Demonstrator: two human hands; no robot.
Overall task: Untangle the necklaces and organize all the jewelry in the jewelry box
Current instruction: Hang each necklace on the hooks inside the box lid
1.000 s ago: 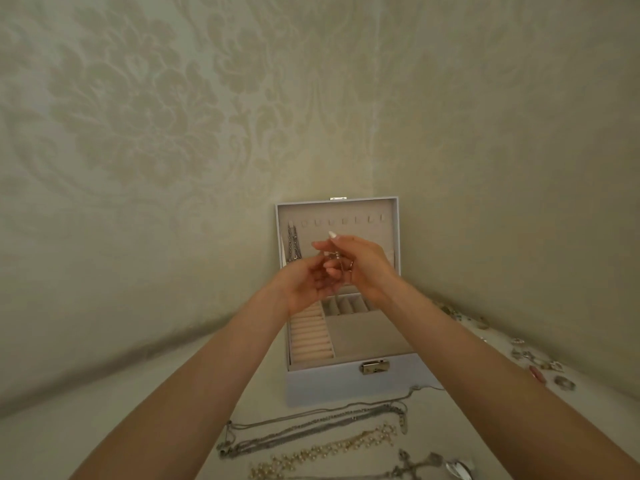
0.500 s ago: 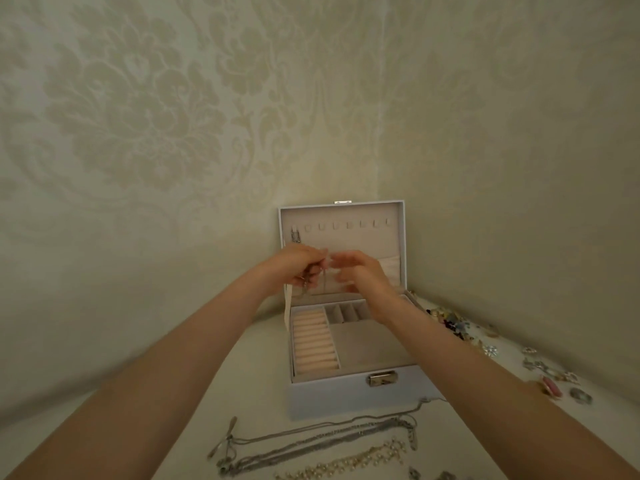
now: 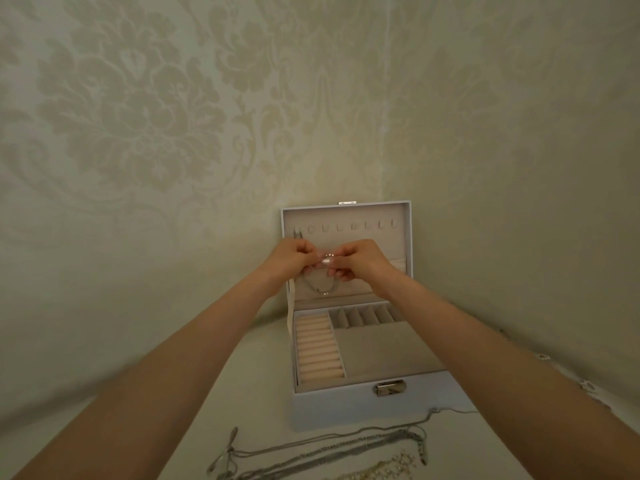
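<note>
A pale blue jewelry box stands open on the table, its lid upright with a row of hooks. My left hand and my right hand meet in front of the lid. Both pinch the ends of a thin silver necklace, whose loop hangs down between them against the lid's lining. Another chain hangs from the leftmost hook, partly hidden by my left hand. The ring rolls and the compartments of the tray hold nothing that I can see.
Several silver chains and a pearl-like necklace lie on the table in front of the box. Small jewelry pieces lie along the right edge by the wall. Patterned wallpaper closes in behind the box and on the right.
Both hands have risen toward the left hooks of the lid and drawn close together. The necklace now hangs in a loop between them. The view has tilted slightly upward.
</note>
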